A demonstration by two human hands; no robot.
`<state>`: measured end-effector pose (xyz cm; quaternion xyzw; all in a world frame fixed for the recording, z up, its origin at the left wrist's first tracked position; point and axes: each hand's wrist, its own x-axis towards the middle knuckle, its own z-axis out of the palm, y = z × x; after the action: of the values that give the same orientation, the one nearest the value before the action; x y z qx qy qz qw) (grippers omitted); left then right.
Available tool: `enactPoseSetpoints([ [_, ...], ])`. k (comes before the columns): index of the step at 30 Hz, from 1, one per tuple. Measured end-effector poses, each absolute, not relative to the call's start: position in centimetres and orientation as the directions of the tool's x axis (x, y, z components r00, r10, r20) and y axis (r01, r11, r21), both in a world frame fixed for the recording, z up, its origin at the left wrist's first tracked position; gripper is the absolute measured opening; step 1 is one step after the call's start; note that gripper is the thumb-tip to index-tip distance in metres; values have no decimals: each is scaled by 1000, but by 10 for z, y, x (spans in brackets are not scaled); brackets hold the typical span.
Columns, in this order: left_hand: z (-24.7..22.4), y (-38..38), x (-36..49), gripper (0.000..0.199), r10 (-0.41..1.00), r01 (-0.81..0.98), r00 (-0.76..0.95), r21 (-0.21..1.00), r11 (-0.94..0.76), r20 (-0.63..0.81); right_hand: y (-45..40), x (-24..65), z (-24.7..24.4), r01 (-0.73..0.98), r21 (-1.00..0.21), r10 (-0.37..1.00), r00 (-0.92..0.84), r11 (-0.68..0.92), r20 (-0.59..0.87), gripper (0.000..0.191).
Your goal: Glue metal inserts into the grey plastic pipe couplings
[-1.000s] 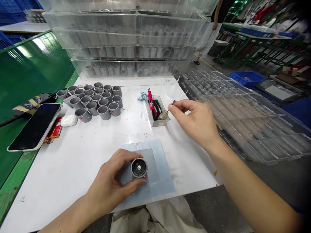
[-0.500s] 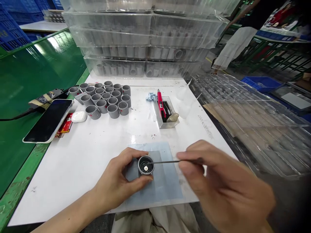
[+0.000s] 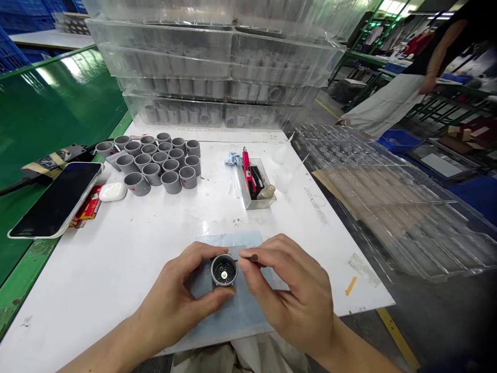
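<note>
A grey cylindrical cup stands upright over a pale blue mat, its open top facing up. Inside it are a dark bottom and a small shiny round piece. My left hand grips the cup's left side between thumb and fingers. Between the thumb and index finger of my right hand is a thin dark rod, whose tip reaches the cup's right rim. My right fingers hide part of the rod.
Several grey cups stand at the back left, near a phone and a white case. A clear box holds a red cutter. Stacked clear bins rise behind; a person stands back right.
My right hand has moved left and down toward the cup, and less of the rod shows. The view has shifted, and the person at the back right appears in a different pose.
</note>
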<state>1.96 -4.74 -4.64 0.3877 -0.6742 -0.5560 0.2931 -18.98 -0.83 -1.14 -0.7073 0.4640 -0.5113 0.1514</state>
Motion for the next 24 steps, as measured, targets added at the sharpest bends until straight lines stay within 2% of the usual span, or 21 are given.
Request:
enactPoseSetpoints([
  [4, -48, -47, 21, 35, -853, -208, -520, 975, 80, -41, -4, -194, 1, -464, -722, -823, 28, -514, 568, 23],
  [6, -49, -46, 21, 36, -856, -222, -515, 970, 97, -32, -5, -203, 8, -453, -738, -814, -45, -500, 579, 25],
  [8, -49, -45, 22, 38, -854, -233, -520, 964, 126, -14, -12, -217, 13, -519, -709, -754, -172, -478, 634, 23],
  [11, -49, -42, 21, 38, -853, -247, -522, 956, 159, 7, -34, -242, 14, -679, -624, -614, -315, -387, 724, 10],
  [13, -48, -41, 20, 36, -858, -255, -514, 950, 177, 22, -51, -254, 13, -744, -587, -583, -334, -319, 741, 6],
  [16, -50, -41, 20, 34, -857, -256, -512, 941, 220, 61, -72, -263, 13, -798, -537, -578, -309, -274, 755, 13],
  [19, -55, -42, 21, 38, -828, -239, -546, 925, 294, 122, -84, -265, 12, -841, -488, -663, -228, -235, 713, 17],
  [22, -59, -42, 23, 45, -786, -199, -587, 906, 373, 195, -93, -266, 7, -869, -460, -829, -116, -182, 547, 17],
  [24, -59, -41, 24, 49, -753, -171, -617, 894, 415, 231, -96, -268, 7, -862, -475, -868, -93, -174, 487, 15],
])
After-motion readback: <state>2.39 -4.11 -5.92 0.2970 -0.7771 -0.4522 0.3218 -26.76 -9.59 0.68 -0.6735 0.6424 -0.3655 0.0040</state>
